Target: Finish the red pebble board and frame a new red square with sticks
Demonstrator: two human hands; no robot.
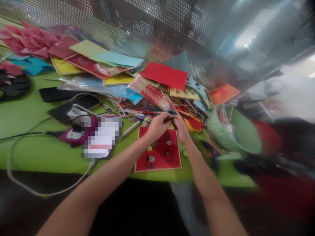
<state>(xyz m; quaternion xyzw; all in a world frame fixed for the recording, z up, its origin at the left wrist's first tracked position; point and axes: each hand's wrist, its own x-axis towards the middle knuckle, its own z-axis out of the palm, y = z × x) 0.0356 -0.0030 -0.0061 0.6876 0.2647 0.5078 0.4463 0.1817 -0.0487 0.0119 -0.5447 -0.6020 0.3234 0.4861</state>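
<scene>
The green table point(49, 160) is covered along its far side by a pile of coloured cards point(164, 74), with a pale green basket point(246, 132) set to the right. Near the front edge a red board point(159, 149) is laid flat, and over its far end the left hand point(159, 124) and right hand point(181, 128) are brought close together, fingers bent inward; whether anything is pinched in either grip cannot be told. Small pale pieces point(151, 159) are seen on the board.
</scene>
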